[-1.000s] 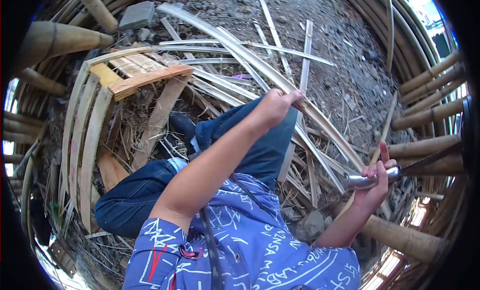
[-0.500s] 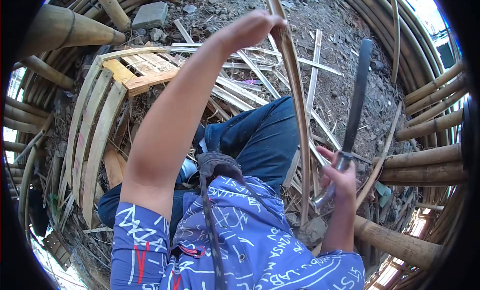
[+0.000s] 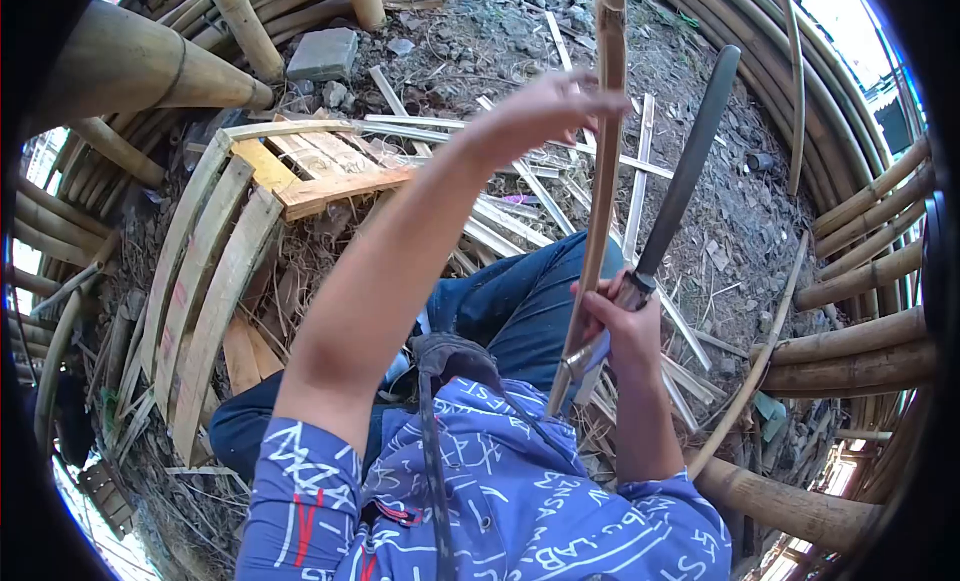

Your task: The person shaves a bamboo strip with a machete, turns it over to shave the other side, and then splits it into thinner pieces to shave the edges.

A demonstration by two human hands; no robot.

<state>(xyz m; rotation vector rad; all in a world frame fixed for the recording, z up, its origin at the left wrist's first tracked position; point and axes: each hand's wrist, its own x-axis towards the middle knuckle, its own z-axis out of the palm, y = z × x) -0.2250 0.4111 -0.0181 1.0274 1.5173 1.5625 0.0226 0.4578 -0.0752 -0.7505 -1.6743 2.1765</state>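
Note:
Upright in front of me stands a long bamboo strip point(image 3: 606, 171), its lower end near my lap. My left hand point(image 3: 560, 103) is beside its upper part with fingers stretched out and apart; whether they touch it is hard to tell. My right hand point(image 3: 622, 316) is wrapped round the handle of a machete point(image 3: 690, 171), whose dark blade points up and slightly right. The strip's lower part passes against the right hand's fingers, and the handle's metal end lies near it.
Left of my legs is a wooden slatted crate point(image 3: 215, 281). Split bamboo strips point(image 3: 640, 186) litter the soil ahead, with a grey block point(image 3: 323, 55) farther off. Thick bamboo poles point(image 3: 800, 501) surround the spot on both sides.
My left hand has loosened from the strip and moved right and down. My right hand has moved left with the machete to the strip, which now stands more upright.

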